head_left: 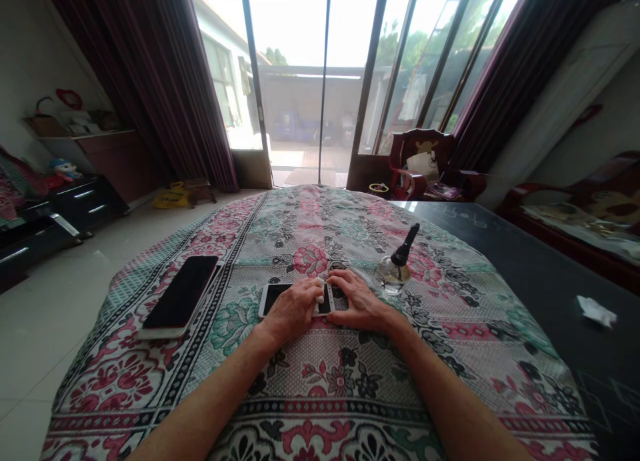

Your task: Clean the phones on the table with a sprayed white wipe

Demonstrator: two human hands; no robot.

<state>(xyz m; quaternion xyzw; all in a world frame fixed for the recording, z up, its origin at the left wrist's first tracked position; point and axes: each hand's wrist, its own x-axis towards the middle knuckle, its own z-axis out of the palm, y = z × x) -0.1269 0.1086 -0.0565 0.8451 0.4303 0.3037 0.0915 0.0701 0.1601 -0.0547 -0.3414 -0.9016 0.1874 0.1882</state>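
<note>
A white-framed smartphone (274, 293) with a dark screen lies sideways on the patterned tablecloth (320, 374). My left hand (295, 306) presses a small white wad of tissue (320, 294) onto the screen, its fingers closed around it. At the phone's right end, my right hand (357, 301) grips the edge between thumb and fingers. To the right of my hands stands a clear round bottle (393, 277) with a black top, holding some liquid. Off to the left, a large black phone or tablet (183, 291) rests on a whitish flat object (167, 332).
A crumpled white tissue (597, 311) lies on a dark surface (550, 281) to the right. Beyond the table are a red wooden chair (423, 161) and glass doors (310, 114). A yellow bag (174, 195) sits on the floor at left, near a black cabinet (87, 204).
</note>
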